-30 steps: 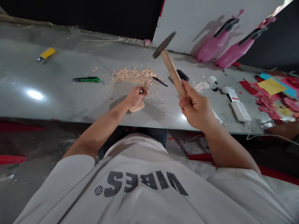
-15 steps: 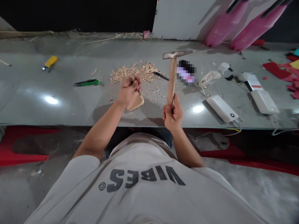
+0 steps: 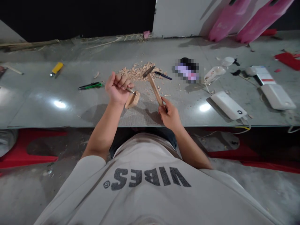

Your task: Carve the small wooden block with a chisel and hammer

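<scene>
My left hand (image 3: 118, 88), palm turned up, is closed around a slim metal chisel (image 3: 130, 91). The chisel's tip points right, at the top of a carved wood block (image 3: 133, 100); whether it touches the wood I cannot tell. That pale block rests on the table beside my left wrist, partly hidden by the hand. My right hand (image 3: 170, 115) grips the lower end of a hammer's wooden handle (image 3: 156, 90). The metal hammer head (image 3: 148, 71) is tilted to the left, above and right of the block.
Wood shavings (image 3: 133, 72) lie heaped behind the block, with a dark pen (image 3: 163, 75) at their right. To the left are a green cutter knife (image 3: 90, 85) and a yellow-handled tool (image 3: 57, 68). White power banks (image 3: 228, 105) with cables lie right, near the table edge.
The hammer has swung down and left from upright. My left hand has turned palm up, bringing the chisel into sight by the block. The camera view has shifted slightly.
</scene>
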`<state>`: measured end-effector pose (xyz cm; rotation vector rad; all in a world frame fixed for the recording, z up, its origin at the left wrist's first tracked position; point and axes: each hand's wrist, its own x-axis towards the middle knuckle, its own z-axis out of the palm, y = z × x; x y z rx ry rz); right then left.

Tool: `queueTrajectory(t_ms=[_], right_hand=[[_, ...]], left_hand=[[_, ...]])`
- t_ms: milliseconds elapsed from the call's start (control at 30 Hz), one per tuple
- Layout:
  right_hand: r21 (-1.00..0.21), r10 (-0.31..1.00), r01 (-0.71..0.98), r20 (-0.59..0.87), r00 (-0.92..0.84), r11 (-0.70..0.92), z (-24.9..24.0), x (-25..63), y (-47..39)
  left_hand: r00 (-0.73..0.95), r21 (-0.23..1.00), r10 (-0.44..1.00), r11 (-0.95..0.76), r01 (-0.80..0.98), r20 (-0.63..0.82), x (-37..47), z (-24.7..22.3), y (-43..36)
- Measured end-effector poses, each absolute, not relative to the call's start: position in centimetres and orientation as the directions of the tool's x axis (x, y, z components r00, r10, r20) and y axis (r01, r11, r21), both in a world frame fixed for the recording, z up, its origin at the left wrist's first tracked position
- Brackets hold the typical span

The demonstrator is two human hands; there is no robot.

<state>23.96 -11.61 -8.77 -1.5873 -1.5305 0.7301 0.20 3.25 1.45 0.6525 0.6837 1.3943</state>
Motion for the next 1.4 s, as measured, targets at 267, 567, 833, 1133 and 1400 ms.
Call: queueTrajectory(t_ms=[267,567,833,1133,1400], right_hand=[[-0.886,0.986,0.463,0.105,0.133,0.032,-8.5,23.9,-11.6],[-0.818,0.984,0.575,0.12,0.134,0.021,-8.0,23.8,-11.7],[-0.519,0.994,0.852,0.044,0.099,-0.062,-5.0,23.8,-9.3],[-0.26,0.997,0.964,-0.03,-0.066,0.056,-2.6,22.5,-6.7],[-0.673,0.965,0.694,0.13,-0.228,0.255,-5.1,18.8,-2.2]], left_hand=[[-0.021,0.765,0.999,0.008,-0.644,-0.028,-1.1,0.9,5.1],[-0.04,0.75,0.995,0.039,-0.66,-0.088,-1.7,-1.6,8.1],[0.0,0.734,0.991,0.098,-0.672,-0.133,-1.3,-1.4,7.8],[-0.029,0.82,0.998,0.031,-0.571,-0.057,-0.6,-2.4,7.7],[-0.082,0.548,0.962,0.077,-0.833,-0.26,1.7,-1.6,5.9]])
